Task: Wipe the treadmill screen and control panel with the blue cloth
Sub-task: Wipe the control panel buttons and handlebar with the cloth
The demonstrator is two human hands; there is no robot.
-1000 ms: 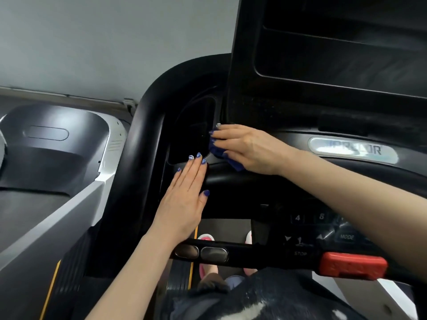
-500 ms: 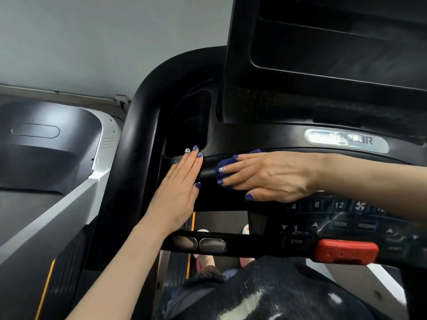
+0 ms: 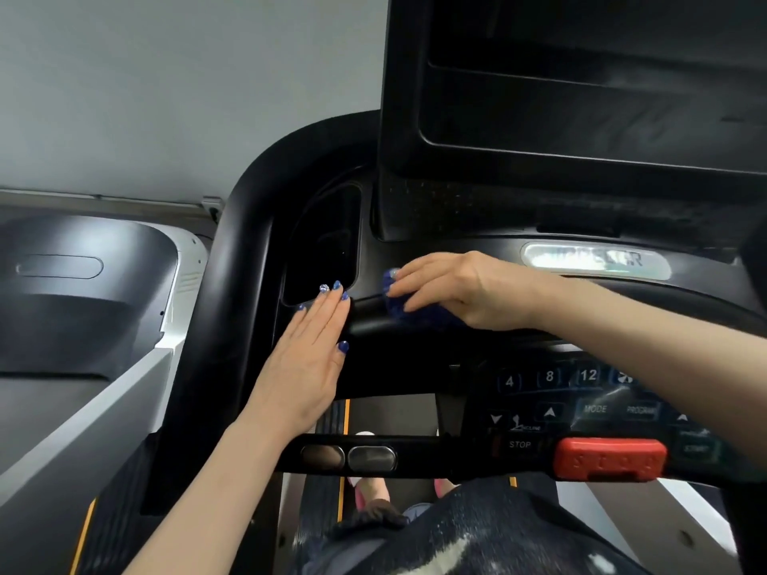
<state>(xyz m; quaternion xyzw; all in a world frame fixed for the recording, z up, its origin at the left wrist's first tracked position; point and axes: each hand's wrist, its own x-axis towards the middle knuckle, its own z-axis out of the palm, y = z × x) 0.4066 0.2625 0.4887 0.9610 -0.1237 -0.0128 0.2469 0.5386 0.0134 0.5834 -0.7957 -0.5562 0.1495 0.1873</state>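
Both hands lie on the black console [image 3: 415,251], just below the dark screen [image 3: 581,97]. Left hand [image 3: 309,363] rests flat, fingers straight and together, palm down on the console's left shoulder; its fingertips reach the lower edge of a dark pocket [image 3: 321,242] recessed left of the screen. Right hand [image 3: 456,290] presses a blue cloth [image 3: 398,307] against the curved ridge under the screen, fingers stretched over it and bent only slightly. Most of the cloth is hidden beneath that hand; a bunched blue edge shows at the fingertips and under the palm, so its shape and how it is folded cannot be made out.

Below the right forearm sits the panel [image 3: 581,400], partly covered by the arm: keys marked 4, 8, 12, MODE and STOP read clearly, while the others are blurred or cut off. A red stop bar [image 3: 610,458] lies at the panel's lower edge, with two silver pads [image 3: 348,457] left of it on the crossbar. A glaring silver badge [image 3: 593,259] under the screen is too washed out to read. The screen's top and right side run out of view. Another treadmill [image 3: 83,305] stands left of the console.
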